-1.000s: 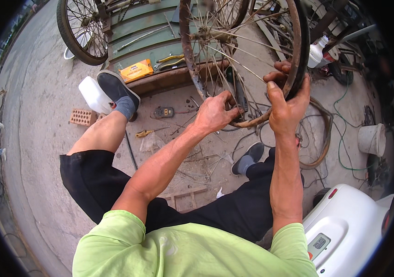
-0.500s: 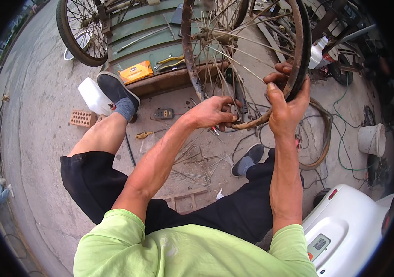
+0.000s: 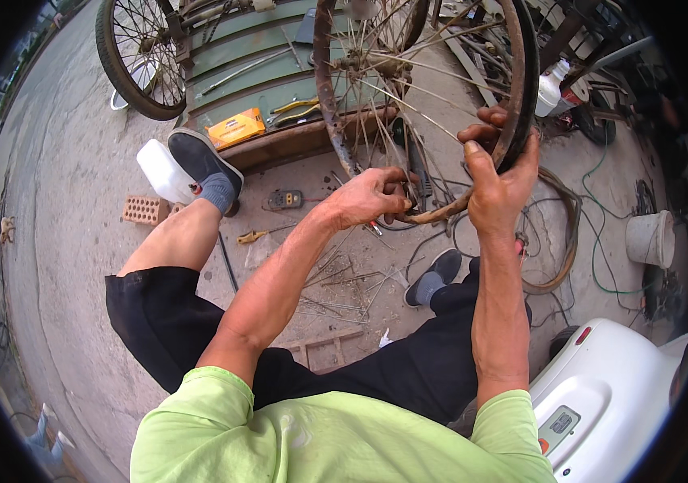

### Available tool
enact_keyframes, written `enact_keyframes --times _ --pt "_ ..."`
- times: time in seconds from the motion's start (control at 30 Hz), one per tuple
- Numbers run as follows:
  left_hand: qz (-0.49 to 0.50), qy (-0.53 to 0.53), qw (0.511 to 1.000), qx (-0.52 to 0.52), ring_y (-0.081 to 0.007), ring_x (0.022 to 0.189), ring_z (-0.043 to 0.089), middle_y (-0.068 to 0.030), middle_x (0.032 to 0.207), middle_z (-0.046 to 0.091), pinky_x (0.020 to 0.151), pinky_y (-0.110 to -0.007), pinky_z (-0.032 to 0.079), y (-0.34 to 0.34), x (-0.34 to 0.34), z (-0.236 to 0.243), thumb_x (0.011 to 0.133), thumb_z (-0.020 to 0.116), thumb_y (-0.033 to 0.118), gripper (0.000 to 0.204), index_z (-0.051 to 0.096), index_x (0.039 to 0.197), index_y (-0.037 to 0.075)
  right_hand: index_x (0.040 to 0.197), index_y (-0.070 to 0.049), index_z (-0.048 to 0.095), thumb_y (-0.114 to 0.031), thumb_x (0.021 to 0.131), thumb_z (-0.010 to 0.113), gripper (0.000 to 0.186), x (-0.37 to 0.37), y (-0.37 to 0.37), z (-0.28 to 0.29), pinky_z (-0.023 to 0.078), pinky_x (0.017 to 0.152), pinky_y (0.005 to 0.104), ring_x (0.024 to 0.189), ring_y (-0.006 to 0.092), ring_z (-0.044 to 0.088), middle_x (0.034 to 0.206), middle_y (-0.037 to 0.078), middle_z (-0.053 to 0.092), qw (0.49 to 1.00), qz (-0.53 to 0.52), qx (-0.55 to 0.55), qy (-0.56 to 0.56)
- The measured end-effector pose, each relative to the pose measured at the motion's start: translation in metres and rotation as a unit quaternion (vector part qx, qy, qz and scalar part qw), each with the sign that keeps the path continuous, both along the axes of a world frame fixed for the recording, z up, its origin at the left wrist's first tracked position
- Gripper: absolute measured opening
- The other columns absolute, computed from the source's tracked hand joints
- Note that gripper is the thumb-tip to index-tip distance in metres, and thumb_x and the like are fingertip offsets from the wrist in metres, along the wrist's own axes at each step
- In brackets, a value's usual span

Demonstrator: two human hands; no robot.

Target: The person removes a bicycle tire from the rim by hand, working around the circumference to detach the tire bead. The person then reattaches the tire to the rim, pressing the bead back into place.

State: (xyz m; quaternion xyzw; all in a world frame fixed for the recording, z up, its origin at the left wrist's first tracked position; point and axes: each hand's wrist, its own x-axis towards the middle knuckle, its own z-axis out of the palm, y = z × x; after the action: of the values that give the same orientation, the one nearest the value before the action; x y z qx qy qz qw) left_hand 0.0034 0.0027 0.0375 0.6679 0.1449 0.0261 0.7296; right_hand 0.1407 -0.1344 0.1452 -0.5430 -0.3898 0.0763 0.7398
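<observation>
The spoked wheel [image 3: 390, 66] stands raised in front of the seated person, at the upper centre of the view, beside the green slatted bed [image 3: 235, 64]. Its rim [image 3: 447, 212] is rust-brown; a black outer band [image 3: 531, 72] runs along the right side.

Right hand [image 3: 498, 173]: clamped on the right side of the wheel. The thumb bears on the near side; the fingers wrap around the rim and the outer band.

Left hand [image 3: 378, 197]: at the bottom of the wheel, beside the rim and the lower spokes. Thumb and fingers are drawn together. Whether a spoke end or a small part is pinched between them cannot be told.

On the bed, an orange box [image 3: 235, 126] lies at the near edge, with yellow-handled pliers [image 3: 295, 105] just beside it. A second wheel [image 3: 147, 38] stands to the left of the bed.

On the floor, a handheld meter [image 3: 285, 199] lies left of the left hand, with a yellow-handled tool [image 3: 252, 237] near it. Thin rods [image 3: 326, 305] lie scattered below the left hand. A white container [image 3: 168, 171] and a perforated brick [image 3: 145, 210] rest near the left shoe [image 3: 201, 155]. A pale bucket [image 3: 650, 241] is at the far right.
</observation>
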Motion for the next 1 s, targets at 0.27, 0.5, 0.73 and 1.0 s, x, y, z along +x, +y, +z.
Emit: enact_keyframes --times 0.27,0.5,0.73,1.0 --pt "0.038 0.114 0.948 0.295 -0.0124 0.064 0.059 -0.0028 0.081 0.069 0.060 -0.029 0.047 -0.017 0.011 0.019 0.094 0.074 0.018 0.044 0.064 0.134 0.001 0.127 0.002 0.051 0.002 0.084 0.068 0.046 -0.002 0.000 -0.002 0.054 0.091 0.0348 0.099 0.0178 0.069 0.123 0.015 0.062 1.000 0.000 -0.002 -0.018" --pt "-0.039 0.012 0.997 -0.070 -0.0103 0.062 0.059 -0.0024 0.075 0.066 0.056 -0.027 0.045 -0.002 0.000 0.000 0.095 0.071 0.017 0.062 0.049 0.151 0.002 0.127 0.002 0.051 0.001 0.083 0.068 0.047 0.000 0.001 -0.002 0.054 0.092 0.0351 0.099 0.0177 0.069 0.123 0.015 0.062 1.000 -0.003 -0.006 -0.026" --pt "-0.007 0.085 0.980 0.178 -0.0250 0.069 0.069 -0.0138 0.076 0.070 0.063 -0.039 0.053 -0.006 0.005 0.020 0.092 0.075 0.025 0.042 0.063 0.121 -0.003 0.127 0.002 0.051 0.002 0.084 0.070 0.047 -0.002 0.000 -0.002 0.054 0.092 0.0345 0.099 0.0177 0.068 0.123 0.016 0.062 1.000 0.009 0.006 -0.013" --pt "0.079 0.124 0.914 0.379 -0.0395 0.085 0.072 -0.0257 0.085 0.071 0.078 -0.048 0.055 -0.024 0.007 0.022 0.087 0.077 0.028 0.043 0.065 0.112 -0.005 0.126 0.002 0.051 0.003 0.084 0.069 0.046 -0.005 0.001 -0.002 0.055 0.091 0.0345 0.100 0.0168 0.068 0.124 0.015 0.062 0.999 0.012 0.005 -0.035"
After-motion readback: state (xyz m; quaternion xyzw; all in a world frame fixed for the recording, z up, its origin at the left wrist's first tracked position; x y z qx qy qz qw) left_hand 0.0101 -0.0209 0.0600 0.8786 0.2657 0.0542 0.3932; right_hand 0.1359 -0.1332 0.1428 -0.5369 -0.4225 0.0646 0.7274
